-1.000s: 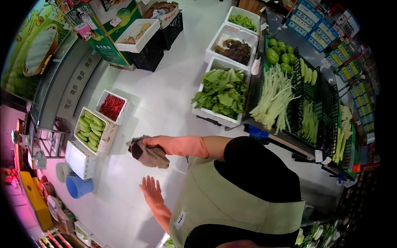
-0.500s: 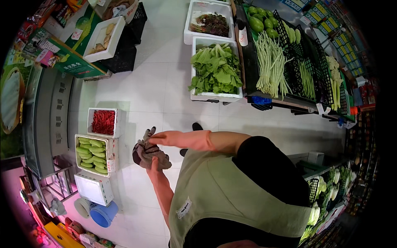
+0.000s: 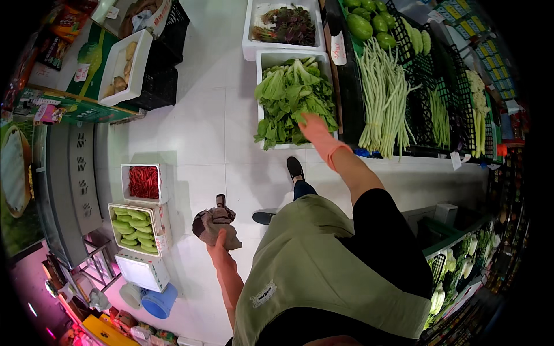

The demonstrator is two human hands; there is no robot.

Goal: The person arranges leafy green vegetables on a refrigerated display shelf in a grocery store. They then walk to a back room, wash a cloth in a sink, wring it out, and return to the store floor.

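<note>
— Which of the hands is nearer the leafy greens [image 3: 291, 98]?
— The right hand [image 3: 314, 131] — stretched forward, fingers spread, at the near edge of their white crate [image 3: 262, 60]. The left hand [image 3: 218, 242] hangs back, well apart, clenched on a brown cloth [image 3: 214, 222].

White tiled floor [image 3: 213, 115], glossy, bright overhead light. Black wire rack [image 3: 456, 98] on right w/ long beans [image 3: 384, 98], green gourds [image 3: 369, 23]. White foam boxes on floor: dark leaves [image 3: 285, 26], red chillies [image 3: 143, 181], cucumbers [image 3: 131, 228]. Grey metal unit [image 3: 72, 184] at left. Blue bucket [image 3: 157, 300] lower left. Black crates [image 3: 164, 52] upper left.
</note>
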